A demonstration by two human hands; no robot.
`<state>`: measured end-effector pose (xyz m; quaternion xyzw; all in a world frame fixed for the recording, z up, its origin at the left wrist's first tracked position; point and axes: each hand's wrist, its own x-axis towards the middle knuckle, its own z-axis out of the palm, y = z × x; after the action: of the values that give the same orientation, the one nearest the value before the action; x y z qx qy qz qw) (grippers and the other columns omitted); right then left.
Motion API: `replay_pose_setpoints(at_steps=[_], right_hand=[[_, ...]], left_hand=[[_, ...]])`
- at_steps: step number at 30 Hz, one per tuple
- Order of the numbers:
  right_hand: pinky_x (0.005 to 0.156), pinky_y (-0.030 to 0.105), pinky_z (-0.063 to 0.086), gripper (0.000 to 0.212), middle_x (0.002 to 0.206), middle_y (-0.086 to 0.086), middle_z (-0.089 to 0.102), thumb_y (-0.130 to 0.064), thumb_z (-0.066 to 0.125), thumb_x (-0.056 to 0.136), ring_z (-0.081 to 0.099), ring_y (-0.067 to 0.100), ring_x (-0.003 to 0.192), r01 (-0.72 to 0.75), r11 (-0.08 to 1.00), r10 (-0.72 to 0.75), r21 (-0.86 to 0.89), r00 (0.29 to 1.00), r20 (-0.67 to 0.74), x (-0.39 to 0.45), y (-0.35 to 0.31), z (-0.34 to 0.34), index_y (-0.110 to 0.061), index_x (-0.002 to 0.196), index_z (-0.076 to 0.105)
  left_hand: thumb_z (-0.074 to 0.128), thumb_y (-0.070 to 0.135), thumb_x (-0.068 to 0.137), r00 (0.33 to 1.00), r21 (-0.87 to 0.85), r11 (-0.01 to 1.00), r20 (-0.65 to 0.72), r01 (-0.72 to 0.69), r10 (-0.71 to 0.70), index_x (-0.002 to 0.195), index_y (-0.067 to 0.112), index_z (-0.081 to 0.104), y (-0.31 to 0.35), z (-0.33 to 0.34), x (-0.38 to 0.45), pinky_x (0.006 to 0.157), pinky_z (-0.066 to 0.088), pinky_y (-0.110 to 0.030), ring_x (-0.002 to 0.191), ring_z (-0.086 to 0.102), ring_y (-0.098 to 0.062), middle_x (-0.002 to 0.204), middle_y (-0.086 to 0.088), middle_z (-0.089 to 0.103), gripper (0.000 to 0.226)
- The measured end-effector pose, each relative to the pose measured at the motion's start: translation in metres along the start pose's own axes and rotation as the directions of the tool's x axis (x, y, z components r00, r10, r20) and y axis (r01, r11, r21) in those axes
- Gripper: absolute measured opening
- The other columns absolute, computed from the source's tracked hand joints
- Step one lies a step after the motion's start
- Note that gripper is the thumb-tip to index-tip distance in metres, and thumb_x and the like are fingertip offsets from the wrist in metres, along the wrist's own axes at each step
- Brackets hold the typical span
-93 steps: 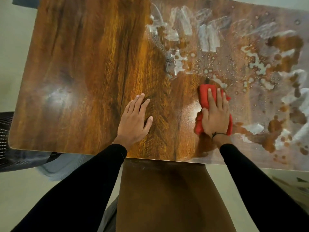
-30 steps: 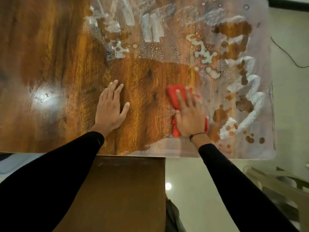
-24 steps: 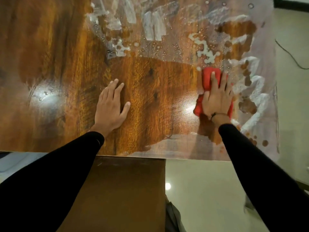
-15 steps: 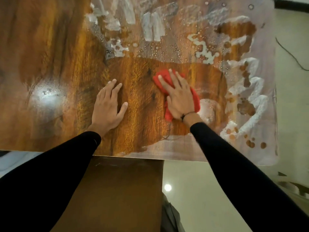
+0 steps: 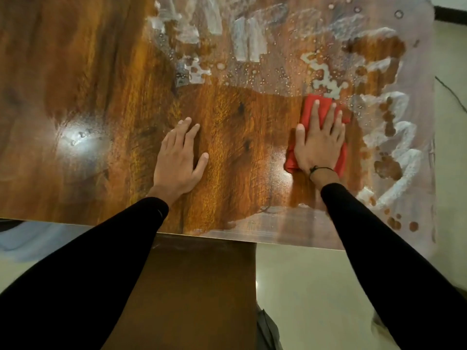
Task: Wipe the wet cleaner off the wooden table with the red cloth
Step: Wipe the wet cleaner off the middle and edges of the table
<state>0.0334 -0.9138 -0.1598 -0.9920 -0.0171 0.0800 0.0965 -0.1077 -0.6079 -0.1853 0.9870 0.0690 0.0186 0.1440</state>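
Note:
The wooden table (image 5: pixel 75 102) fills the upper part of the head view. White foamy cleaner (image 5: pixel 394 157) covers its right side and a band along the far edge (image 5: pixel 247 39). My right hand (image 5: pixel 319 142) lies flat, fingers spread, pressing down on the folded red cloth (image 5: pixel 309 109) at the border between the wiped wood and the foam. My left hand (image 5: pixel 179 157) rests flat on the dry wood near the middle, holding nothing.
A dark wooden panel (image 5: pixel 192 286) stands below the table's near edge. Pale floor (image 5: pixel 303 286) lies to the right of it. A thin dark cable (image 5: pixel 452 94) runs over the floor past the table's right edge. A lamp glare (image 5: pixel 80 137) shines on the left.
My right hand has swept the red cloth from the table's middle back to the right, up to the foam. The left hand has stayed in place.

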Motion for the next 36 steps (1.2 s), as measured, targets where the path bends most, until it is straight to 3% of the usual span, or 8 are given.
replay_pose_setpoints(at_steps=[5, 9, 14, 19, 26, 31, 33, 36], right_hand=[[0.14, 0.056, 0.009, 0.072, 0.186, 0.017, 0.007, -0.047, 0.027, 0.114, 0.008, 0.039, 0.172, 0.332, 0.943, -0.331, -0.022, 0.943, 0.011, -0.016, -0.112, 0.026, -0.024, 0.179, 0.01], [0.14, 0.054, 0.015, 0.072, 0.186, 0.014, 0.008, -0.04, 0.034, 0.113, 0.011, 0.036, 0.172, 0.496, 0.867, -0.494, -0.04, 0.868, 0.046, -0.059, -0.128, 0.042, -0.023, 0.179, 0.012], [0.14, 0.054, 0.007, 0.071, 0.187, 0.009, 0.003, -0.043, 0.029, 0.113, 0.005, 0.033, 0.173, 0.373, 0.927, -0.37, -0.039, 0.927, 0.065, -0.082, -0.088, 0.035, -0.028, 0.18, 0.009], [0.139, 0.06, 0.011, 0.075, 0.186, 0.015, 0.009, -0.045, 0.03, 0.109, 0.01, 0.04, 0.172, 0.147, 0.989, -0.146, -0.032, 0.989, 0.031, -0.064, -0.134, 0.034, -0.025, 0.179, 0.013], [0.139, 0.057, 0.013, 0.074, 0.186, 0.015, 0.009, -0.043, 0.032, 0.111, 0.011, 0.038, 0.172, 0.521, 0.853, -0.518, -0.045, 0.853, 0.066, -0.063, -0.256, 0.063, -0.025, 0.179, 0.011], [0.141, 0.054, 0.011, 0.07, 0.186, 0.011, 0.009, -0.037, 0.035, 0.113, 0.008, 0.033, 0.173, 0.724, 0.688, -0.712, -0.039, 0.685, 0.158, -0.11, -0.233, 0.068, -0.026, 0.179, 0.012], [0.141, 0.053, 0.01, 0.07, 0.187, 0.009, 0.007, -0.037, 0.034, 0.114, 0.007, 0.032, 0.173, 0.708, 0.705, -0.692, -0.039, 0.7, 0.177, -0.112, -0.208, 0.063, -0.028, 0.179, 0.011], [0.14, 0.055, 0.011, 0.072, 0.187, 0.008, 0.006, -0.036, 0.032, 0.111, 0.007, 0.032, 0.173, 0.548, 0.835, -0.538, -0.05, 0.832, 0.136, -0.096, -0.196, 0.053, -0.027, 0.179, 0.011]], left_hand=[[0.051, 0.049, 0.11, 1.0, -0.008, 1.0, -0.011, -0.005, 0.005, 0.168, 0.011, 0.036, 0.0, -0.001, 0.001, 0.136, 0.021, -0.05, 0.167, 0.024, -0.029, 0.178, -0.012, 0.028, 0.07], [0.052, 0.048, 0.109, 1.0, -0.049, 0.999, 0.001, -0.013, 0.013, 0.168, 0.011, 0.038, 0.0, -0.003, 0.0, 0.137, 0.02, -0.049, 0.167, 0.024, -0.029, 0.179, -0.013, 0.028, 0.071], [0.051, 0.05, 0.11, 0.981, -0.088, 0.983, -0.091, 0.161, -0.169, 0.168, 0.014, 0.034, -0.045, -0.019, -0.021, 0.137, 0.015, -0.046, 0.168, 0.021, -0.027, 0.18, -0.011, 0.022, 0.07], [0.053, 0.056, 0.108, 0.934, -0.073, 0.939, -0.098, 0.337, -0.343, 0.169, 0.015, 0.027, -0.124, -0.038, -0.054, 0.135, 0.02, -0.053, 0.167, 0.021, -0.032, 0.18, -0.012, 0.021, 0.078], [0.052, 0.062, 0.106, 0.93, -0.051, 0.934, -0.089, 0.355, -0.358, 0.17, 0.014, 0.026, -0.135, -0.034, -0.057, 0.135, 0.017, -0.05, 0.167, 0.022, -0.031, 0.18, -0.012, 0.023, 0.085], [0.053, 0.06, 0.106, 0.938, -0.05, 0.942, -0.083, 0.333, -0.336, 0.171, 0.011, 0.027, -0.135, -0.038, -0.061, 0.136, 0.018, -0.051, 0.168, 0.021, -0.032, 0.18, -0.014, 0.022, 0.085], [0.052, 0.06, 0.107, 0.936, -0.047, 0.94, -0.082, 0.339, -0.341, 0.171, 0.01, 0.027, -0.133, -0.04, -0.06, 0.137, 0.019, -0.051, 0.168, 0.021, -0.032, 0.181, -0.014, 0.022, 0.085], [0.05, 0.061, 0.107, 0.94, -0.054, 0.943, -0.073, 0.329, -0.332, 0.171, 0.01, 0.026, -0.133, -0.04, -0.058, 0.137, 0.018, -0.051, 0.168, 0.019, -0.032, 0.181, -0.014, 0.021, 0.086]])
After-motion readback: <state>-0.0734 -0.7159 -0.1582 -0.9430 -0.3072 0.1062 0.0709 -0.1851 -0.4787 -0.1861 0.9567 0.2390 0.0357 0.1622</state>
